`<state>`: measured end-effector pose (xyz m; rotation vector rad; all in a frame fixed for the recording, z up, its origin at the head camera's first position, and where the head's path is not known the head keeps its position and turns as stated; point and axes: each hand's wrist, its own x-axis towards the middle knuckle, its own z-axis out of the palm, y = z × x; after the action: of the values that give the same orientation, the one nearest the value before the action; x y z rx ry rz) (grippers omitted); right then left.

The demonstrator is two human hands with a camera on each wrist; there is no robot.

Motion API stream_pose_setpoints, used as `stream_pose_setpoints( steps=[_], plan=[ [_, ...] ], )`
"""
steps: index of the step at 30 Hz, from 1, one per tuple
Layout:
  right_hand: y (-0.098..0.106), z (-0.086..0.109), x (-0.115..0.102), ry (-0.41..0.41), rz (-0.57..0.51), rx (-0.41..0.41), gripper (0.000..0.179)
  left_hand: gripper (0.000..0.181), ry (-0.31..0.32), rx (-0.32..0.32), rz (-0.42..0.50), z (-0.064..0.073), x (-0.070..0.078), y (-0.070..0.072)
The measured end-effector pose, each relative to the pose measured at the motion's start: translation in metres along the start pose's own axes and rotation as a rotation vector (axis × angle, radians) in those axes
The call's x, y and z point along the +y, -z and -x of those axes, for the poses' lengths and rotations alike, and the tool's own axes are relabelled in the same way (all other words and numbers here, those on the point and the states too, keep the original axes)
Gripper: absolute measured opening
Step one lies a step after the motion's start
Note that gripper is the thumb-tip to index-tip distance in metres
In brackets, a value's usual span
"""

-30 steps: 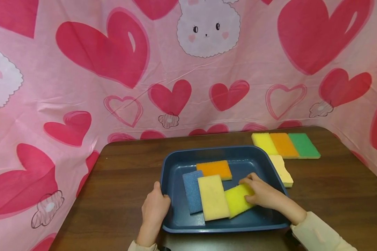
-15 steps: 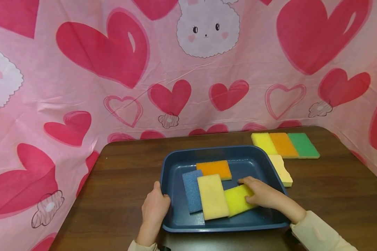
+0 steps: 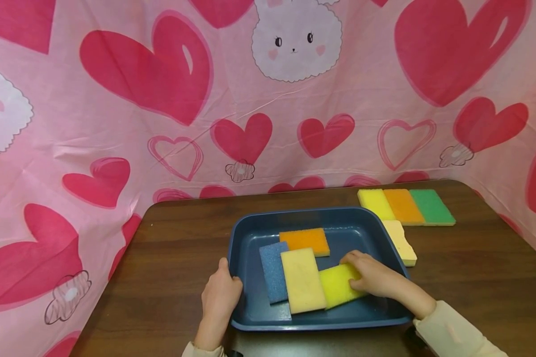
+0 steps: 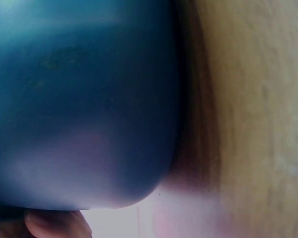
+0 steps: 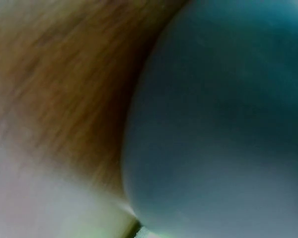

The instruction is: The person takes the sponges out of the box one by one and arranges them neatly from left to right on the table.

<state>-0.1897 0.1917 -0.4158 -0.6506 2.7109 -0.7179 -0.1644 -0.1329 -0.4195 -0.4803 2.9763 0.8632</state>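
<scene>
In the head view a dark blue tray (image 3: 295,212) lies on the table with several sponges in it. My left hand (image 3: 221,290) grips the tray's left rim; fingertips show at the rim in the left wrist view, beside the tray's outer wall (image 4: 89,99). My right hand (image 3: 372,272) reaches over the right rim and pinches a bright yellow sponge (image 3: 339,285), thumb on its near side, fingers at its far edge. A pale yellow sponge (image 3: 302,280) overlaps that sponge and a blue sponge (image 3: 274,272). Behind them lies an orange sponge (image 3: 304,240).
At the back right of the wooden table (image 3: 169,253), yellow (image 3: 376,204), orange (image 3: 403,206) and green (image 3: 432,207) sponges lie side by side. A pale yellow, wavy-edged sponge (image 3: 400,243) sits against the tray's right side. A pink heart-patterned cloth (image 3: 232,64) hangs behind.
The right hand's fingers have come down lower round the far edge of the bright yellow sponge. The left hand and the tray stay in place.
</scene>
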Motion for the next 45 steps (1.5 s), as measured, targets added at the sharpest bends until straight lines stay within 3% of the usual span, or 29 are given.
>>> stream_pose_setpoints(
  steps=[15,22,30,45],
  plan=[
    [0.005,0.005,-0.002,-0.016,0.026,0.034,0.037,0.024,0.001,0.004,0.0,0.0,-0.001,-0.001],
    [0.007,0.01,-0.001,0.048,0.077,0.043,0.042,0.026,0.004,0.0,0.003,0.0,-0.001,0.0],
    [0.012,0.015,0.001,0.062,0.09,0.061,0.036,0.023,-0.003,0.009,0.006,0.0,-0.001,-0.001],
    [0.021,0.023,0.006,0.179,0.027,0.081,0.022,0.022,-0.01,0.008,-0.002,0.0,-0.001,-0.001]
  ],
)
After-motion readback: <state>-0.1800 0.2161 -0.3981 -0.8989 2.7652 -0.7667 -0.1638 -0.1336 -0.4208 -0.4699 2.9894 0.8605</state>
